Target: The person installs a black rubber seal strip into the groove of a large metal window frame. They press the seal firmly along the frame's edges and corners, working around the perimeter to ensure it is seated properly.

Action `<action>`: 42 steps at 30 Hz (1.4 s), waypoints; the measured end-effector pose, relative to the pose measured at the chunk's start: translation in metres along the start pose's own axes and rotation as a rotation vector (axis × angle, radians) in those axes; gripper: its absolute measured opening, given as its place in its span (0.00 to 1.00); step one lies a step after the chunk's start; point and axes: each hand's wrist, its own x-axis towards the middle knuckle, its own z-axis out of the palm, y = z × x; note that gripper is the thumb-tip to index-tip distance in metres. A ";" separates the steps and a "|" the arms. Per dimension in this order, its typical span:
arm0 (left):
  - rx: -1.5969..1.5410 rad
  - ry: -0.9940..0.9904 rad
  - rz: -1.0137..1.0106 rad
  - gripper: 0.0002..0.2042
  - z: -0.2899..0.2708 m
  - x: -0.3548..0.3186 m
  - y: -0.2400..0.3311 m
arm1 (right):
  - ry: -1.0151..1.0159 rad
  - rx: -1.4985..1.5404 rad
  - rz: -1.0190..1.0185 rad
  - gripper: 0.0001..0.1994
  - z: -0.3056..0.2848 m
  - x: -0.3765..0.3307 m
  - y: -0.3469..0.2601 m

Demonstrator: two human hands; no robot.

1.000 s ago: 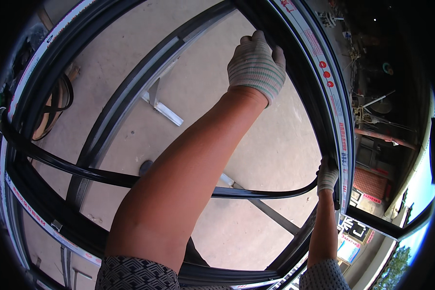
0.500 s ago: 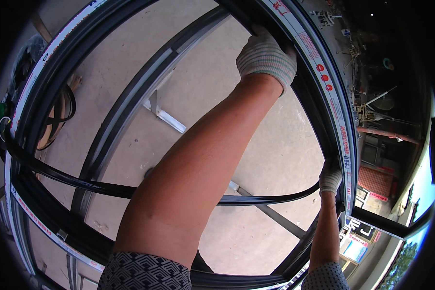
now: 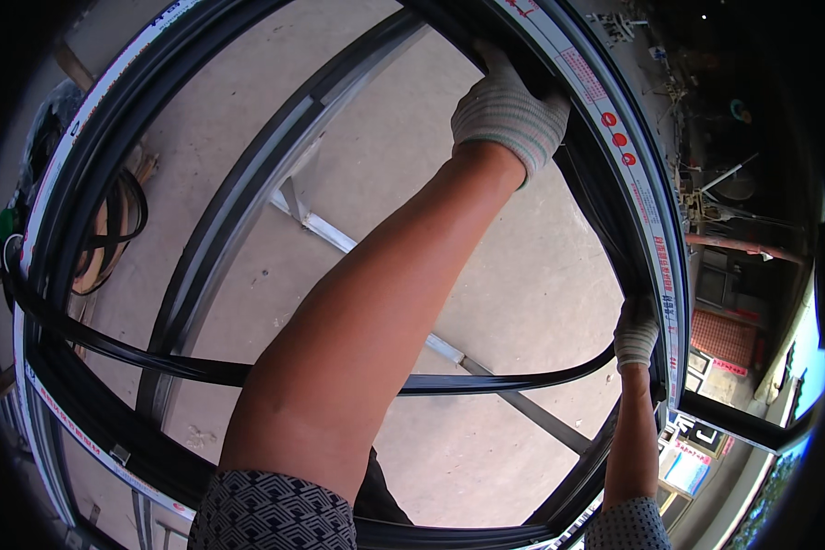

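A large dark window frame (image 3: 634, 206) with white printed film on its outer face surrounds my arms. My left hand (image 3: 509, 115), in a striped knitted glove, reaches across to the frame's upper right side. It is closed around the inner edge, its fingertips lost in shadow. Lower on that side, my gloved right hand (image 3: 634, 335) is closed where a black rubber strip (image 3: 486, 383) meets the frame. The strip hangs loosely across the opening from the left, passing behind my left forearm. My right fingertips are partly hidden.
A curved dark crossbar (image 3: 220, 225) spans the frame's left part. Below lies a concrete floor with a metal bar (image 3: 325, 231). Coiled black strip (image 3: 124, 215) rests beyond the left side. Past the right side stand cluttered equipment and a red mesh panel (image 3: 724, 339).
The view has shifted slightly, so the frame's right side and both hands sit a little farther right. Both hands stay at about the same places on the frame.
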 end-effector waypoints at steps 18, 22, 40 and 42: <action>-0.480 0.155 0.152 0.38 0.023 0.029 -0.024 | 0.105 0.065 -0.005 0.16 0.005 -0.001 -0.004; -0.242 0.129 0.108 0.39 0.016 0.019 -0.013 | 0.064 0.078 0.014 0.14 0.005 -0.001 -0.004; -0.351 0.064 0.155 0.42 0.046 -0.007 -0.025 | 0.200 0.035 -0.115 0.14 0.014 0.000 0.002; -0.264 0.049 0.098 0.43 0.043 -0.011 -0.018 | 0.156 0.094 -0.065 0.14 0.008 0.001 -0.006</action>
